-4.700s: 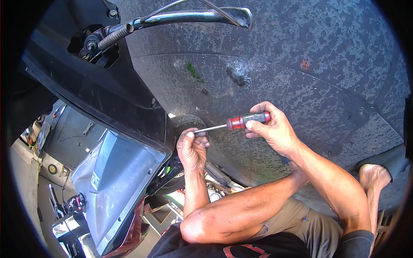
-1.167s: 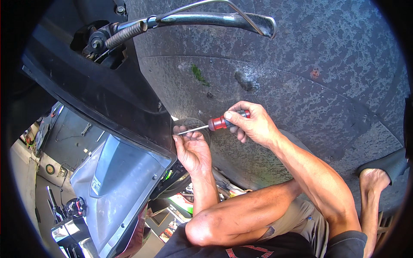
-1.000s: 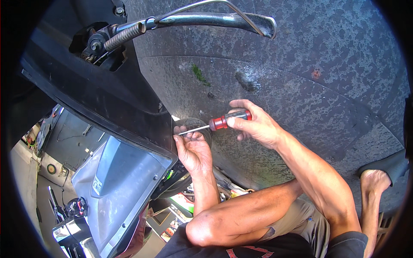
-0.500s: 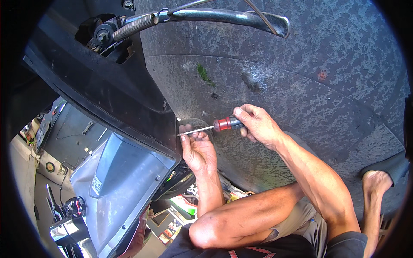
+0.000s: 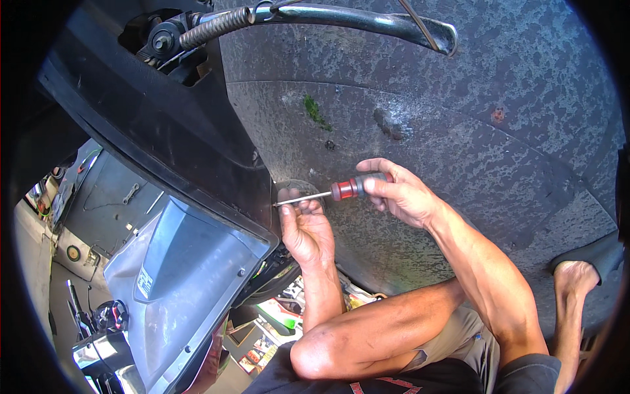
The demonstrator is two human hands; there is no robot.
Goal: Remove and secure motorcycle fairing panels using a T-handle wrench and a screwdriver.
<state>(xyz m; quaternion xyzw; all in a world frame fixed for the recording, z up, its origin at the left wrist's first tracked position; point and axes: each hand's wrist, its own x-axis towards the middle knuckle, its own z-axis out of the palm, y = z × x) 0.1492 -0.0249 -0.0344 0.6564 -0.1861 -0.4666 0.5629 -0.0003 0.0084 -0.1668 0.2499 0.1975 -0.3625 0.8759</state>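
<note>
My right hand [image 5: 403, 194] grips a screwdriver [image 5: 341, 191] with a red and dark handle, held level with its metal shaft pointing left. The tip meets the edge of a black scooter body panel [image 5: 164, 138]. My left hand [image 5: 305, 230] is raised just under the shaft, its fingertips pinched around the tip at the panel's edge. Whether a screw sits between those fingers is hidden.
A grey plastic cover [image 5: 177, 276] lies below the black panel. A handlebar with a brake lever [image 5: 341, 16] crosses the top. Stained concrete floor [image 5: 472, 125] lies behind my hands. My bare foot [image 5: 577, 282] rests at the right. Small tools and packets [image 5: 269, 322] lie near my knee.
The view has shifted a little, so my hands and the screwdriver appear lower in the picture. Both hands keep the same hold at the panel edge.
</note>
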